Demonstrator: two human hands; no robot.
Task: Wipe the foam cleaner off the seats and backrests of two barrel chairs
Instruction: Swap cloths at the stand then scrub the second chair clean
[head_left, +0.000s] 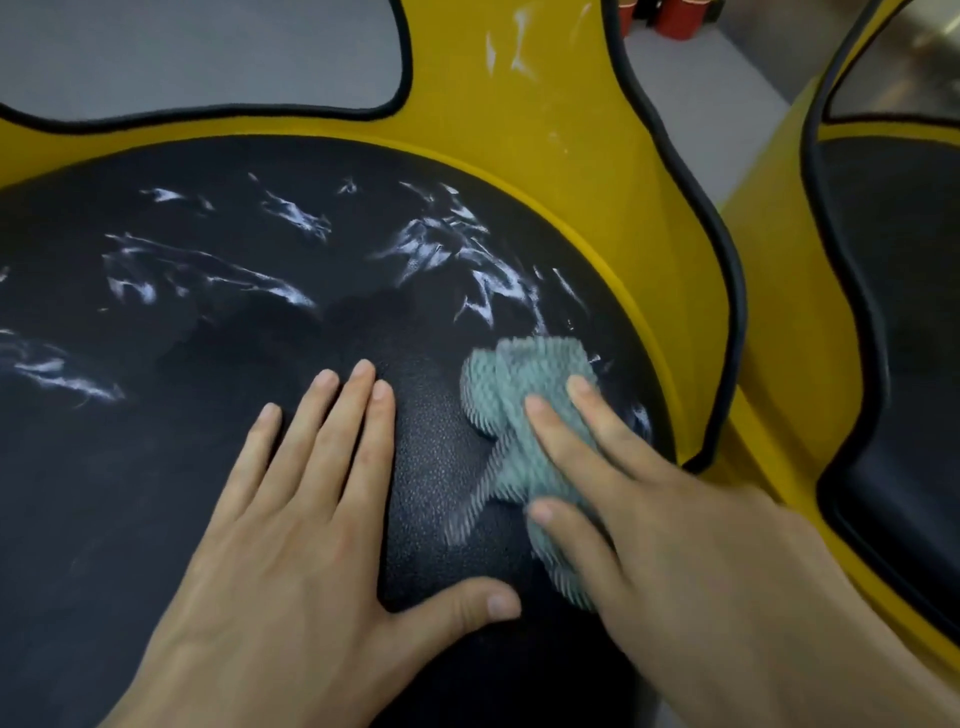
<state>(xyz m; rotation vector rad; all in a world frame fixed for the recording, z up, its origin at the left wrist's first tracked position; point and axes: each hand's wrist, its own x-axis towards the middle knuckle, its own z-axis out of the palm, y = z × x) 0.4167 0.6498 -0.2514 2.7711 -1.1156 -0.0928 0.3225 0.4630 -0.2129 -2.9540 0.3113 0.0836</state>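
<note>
I am pressing the right hand (649, 499) flat on the green cloth (524, 410). Its fingers are straight and spread apart, not curled round the cloth, which is lying bunched under them on the near right part of the black seat (208, 467). The cloth is looking blurred, so I think I am rubbing with it right now. I am resting the left hand (291, 519) just beside it on the left, palm down on the bare seat, with the fingers straight and close together and holding nothing. The seat around both hands is looking dark and clean. White foam (441, 249) is lying in thin smears farther away. It is thickest just past the cloth and is running across the far middle and out to the left edge. Some foam is also showing high up on the yellow backrest (519, 104). So I am judging that I am partway through wiping this seat. Next I am planning to push the cloth away from me into the thick smears, pressing down, then sweep left. The second chair (904, 312) is waiting on the right, and I cannot tell if it has foam.
</note>
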